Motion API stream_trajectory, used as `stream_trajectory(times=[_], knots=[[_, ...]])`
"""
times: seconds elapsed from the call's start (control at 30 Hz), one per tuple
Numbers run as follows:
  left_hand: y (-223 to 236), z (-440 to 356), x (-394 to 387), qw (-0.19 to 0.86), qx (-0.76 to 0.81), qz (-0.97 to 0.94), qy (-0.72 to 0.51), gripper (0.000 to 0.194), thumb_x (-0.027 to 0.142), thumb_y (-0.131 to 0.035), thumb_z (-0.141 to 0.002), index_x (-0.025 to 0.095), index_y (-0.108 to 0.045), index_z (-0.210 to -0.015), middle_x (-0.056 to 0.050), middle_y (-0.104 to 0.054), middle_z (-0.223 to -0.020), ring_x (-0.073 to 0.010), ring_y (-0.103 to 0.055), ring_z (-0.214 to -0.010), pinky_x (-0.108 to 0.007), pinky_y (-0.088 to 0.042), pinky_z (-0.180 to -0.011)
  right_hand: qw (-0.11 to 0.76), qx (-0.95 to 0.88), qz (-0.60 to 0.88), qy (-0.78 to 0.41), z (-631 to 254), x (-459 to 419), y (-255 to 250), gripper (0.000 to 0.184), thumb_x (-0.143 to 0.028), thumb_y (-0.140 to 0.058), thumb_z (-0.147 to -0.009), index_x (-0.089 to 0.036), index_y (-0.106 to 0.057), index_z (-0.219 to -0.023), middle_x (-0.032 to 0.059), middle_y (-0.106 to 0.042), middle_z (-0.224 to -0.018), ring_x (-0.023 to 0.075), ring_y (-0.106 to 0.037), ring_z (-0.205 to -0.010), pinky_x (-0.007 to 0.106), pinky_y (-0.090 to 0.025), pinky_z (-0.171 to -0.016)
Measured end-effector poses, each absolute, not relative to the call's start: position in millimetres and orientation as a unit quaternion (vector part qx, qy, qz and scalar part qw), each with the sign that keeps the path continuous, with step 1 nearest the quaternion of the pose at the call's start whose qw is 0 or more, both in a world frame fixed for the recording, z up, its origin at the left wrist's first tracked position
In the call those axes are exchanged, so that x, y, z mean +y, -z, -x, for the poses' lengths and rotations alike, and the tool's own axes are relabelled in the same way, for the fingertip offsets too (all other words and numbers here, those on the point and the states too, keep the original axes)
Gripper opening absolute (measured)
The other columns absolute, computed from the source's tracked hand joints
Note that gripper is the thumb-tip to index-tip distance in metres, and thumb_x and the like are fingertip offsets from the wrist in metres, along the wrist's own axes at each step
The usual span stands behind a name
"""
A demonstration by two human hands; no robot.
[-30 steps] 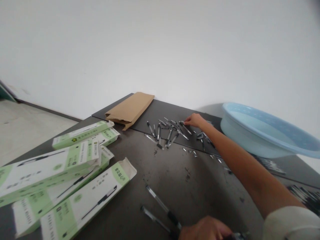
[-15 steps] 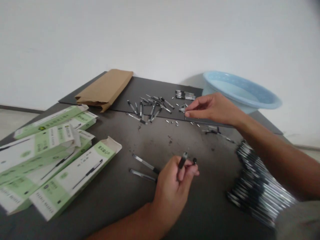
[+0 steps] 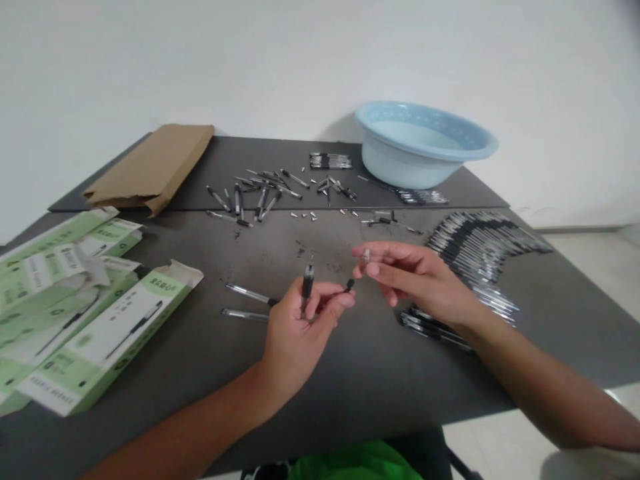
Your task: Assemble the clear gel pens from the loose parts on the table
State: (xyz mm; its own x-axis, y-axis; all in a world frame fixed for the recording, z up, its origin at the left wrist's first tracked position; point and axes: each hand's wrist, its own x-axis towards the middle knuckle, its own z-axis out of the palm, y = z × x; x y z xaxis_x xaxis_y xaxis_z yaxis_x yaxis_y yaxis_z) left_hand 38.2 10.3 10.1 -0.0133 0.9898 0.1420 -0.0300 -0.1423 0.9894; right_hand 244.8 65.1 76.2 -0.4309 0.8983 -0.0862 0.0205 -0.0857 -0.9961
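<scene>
"What's at the far left?"

"Green-and-white cardboard pen boxes (image 3: 125,340), heaped, with a flat brown paper bag (image 3: 150,160) behind them. Next come two clear plastic pens (image 3: 250,293), lying on the dark grey tabletop (image 3: 380,380)."

"And the hands?"

"The left hand (image 3: 295,333) is closed around a slim pen with a black grip (image 3: 307,283), tip up; its thumb and forefinger also pinch a small black piece (image 3: 349,285). The right hand (image 3: 420,273), just beside it, pinches a small clear or silvery piece (image 3: 367,256). Right of that pinch are a light blue plastic basin (image 3: 395,167) and closely laid rows of black-and-clear pens (image 3: 465,240)."

"Which step is this?"

"I'd judge small pen parts are being brought together; the two pinched pieces are near but apart. Joining them would call for careful lining up and a steady left grip."

"What can't you make out?"

"The gripped pen's lower end is hidden in the palm. I can't tell whether the black piece belongs to a longer part. The right pinch is blurry, and the leftmost boxes are cut off."
</scene>
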Motion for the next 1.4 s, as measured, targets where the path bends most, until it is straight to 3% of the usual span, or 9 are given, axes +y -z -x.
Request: stream_trajectory(times=[0.17,0.37,0.57,0.67,0.8,0.9,1.0,1.23,1.4], knots=[[-18.0,-39.0,13.8,0.446,0.446,-0.534,-0.563,0.045,0.021,-0.075,-0.096,0.025,-0.035,-0.076,0.000,-0.083,-0.097,-0.0186,-0.084,-0.082,-0.018,-0.064,-0.054,0.388,-0.544,0.385,-0.637,-245.3,55.0,-72.8,0.022,-0.029,-0.088,-0.086,-0.024,-0.080,-0.107,0.0021,-0.083,-0.094,0.0052,-0.058,-0.051,0.011,-0.045,-0.037],[-32.4,-42.7,14.6,0.405,0.462,-0.541,-0.575,0.043,0.011,-0.070,-0.096,0.024,-0.037,-0.072,0.005,-0.084,-0.091,-0.0058,-0.071,-0.051,-0.011,-0.059,-0.049,0.361,-0.564,0.402,-0.624,-243.8,45.7,-64.3,0.022,-0.024,-0.095,-0.076,-0.024,-0.082,-0.094,0.0007,-0.081,-0.091,0.0081,-0.063,-0.060,0.016,-0.051,-0.046],[-31.9,-44.2,8.8,0.393,0.475,-0.546,-0.567,0.042,0.010,-0.068,-0.098,0.023,-0.038,-0.071,0.006,-0.081,-0.088,-0.0069,-0.078,-0.070,-0.010,-0.060,-0.062,0.417,-0.643,0.378,-0.519,-232.4,36.7,-50.2,0.020,-0.025,-0.099,-0.071,-0.024,-0.084,-0.083,-0.0003,-0.065,-0.089,0.0110,-0.062,-0.076,0.022,-0.045,-0.058],[-30.6,-45.1,4.4,0.399,0.472,-0.547,-0.564,0.041,0.008,-0.068,-0.097,0.022,-0.040,-0.071,0.006,-0.078,-0.085,-0.0078,-0.079,-0.082,-0.011,-0.060,-0.072,0.424,-0.658,0.377,-0.495,-226.6,31.3,-43.5,0.020,-0.026,-0.099,-0.072,-0.023,-0.081,-0.081,-0.0020,-0.059,-0.084,0.0102,-0.057,-0.073,0.022,-0.041,-0.055],[-32.0,-48.0,1.3,0.483,0.460,-0.492,-0.560,0.038,0.015,-0.069,-0.098,0.024,-0.041,-0.073,0.005,-0.073,-0.083,-0.0096,-0.070,-0.064,-0.017,-0.057,-0.052,0.442,-0.694,0.364,-0.436,-222.3,27.7,-36.5,0.021,-0.025,-0.098,-0.075,-0.020,-0.077,-0.080,-0.0039,-0.057,-0.078,0.0084,-0.051,-0.066,0.022,-0.037,-0.054],[-33.2,-48.4,3.4,0.524,0.456,-0.457,-0.557,0.040,0.019,-0.075,-0.096,0.023,-0.042,-0.074,0.005,-0.070,-0.079,-0.0103,-0.066,-0.064,-0.018,-0.055,-0.055,0.467,-0.719,0.349,-0.380,-220.5,28.5,-34.0,0.027,-0.025,-0.099,-0.073,-0.018,-0.074,-0.078,-0.0062,-0.050,-0.073,0.0079,-0.050,-0.066,0.022,-0.039,-0.058],[-31.1,-46.0,8.5,0.561,0.452,-0.436,-0.540,0.043,0.020,-0.080,-0.092,0.023,-0.041,-0.073,0.005,-0.068,-0.074,-0.0101,-0.063,-0.067,-0.019,-0.052,-0.064,0.467,-0.737,0.345,-0.347,-219.6,30.2,-33.3,0.028,-0.028,-0.099,-0.074,-0.018,-0.073,-0.080,-0.0070,-0.047,-0.072,0.0074,-0.049,-0.066,0.022,-0.038,-0.059],[-24.5,-44.1,18.3,0.696,0.405,-0.339,-0.486,0.051,0.023,-0.088,-0.084,0.023,-0.037,-0.076,0.004,-0.068,-0.073,-0.0104,-0.060,-0.067,-0.018,-0.044,-0.059,0.435,-0.743,0.346,-0.371,-224.7,32.9,-33.6,0.031,-0.032,-0.098,-0.074,-0.021,-0.078,-0.094,-0.0055,-0.056,-0.077,0.0089,-0.057,-0.069,0.022,-0.043,-0.059],[-34.1,-44.9,23.1,0.752,0.389,-0.277,-0.455,0.057,0.019,-0.093,-0.077,0.022,-0.036,-0.074,0.006,-0.066,-0.070,-0.0078,-0.061,-0.060,-0.017,-0.045,-0.058,0.440,-0.722,0.359,-0.395,-235.9,44.0,-34.5,0.054,-0.037,-0.097,-0.076,-0.025,-0.078,-0.125,-0.0043,-0.062,-0.087,0.0075,-0.053,-0.063,0.023,-0.043,-0.054]])
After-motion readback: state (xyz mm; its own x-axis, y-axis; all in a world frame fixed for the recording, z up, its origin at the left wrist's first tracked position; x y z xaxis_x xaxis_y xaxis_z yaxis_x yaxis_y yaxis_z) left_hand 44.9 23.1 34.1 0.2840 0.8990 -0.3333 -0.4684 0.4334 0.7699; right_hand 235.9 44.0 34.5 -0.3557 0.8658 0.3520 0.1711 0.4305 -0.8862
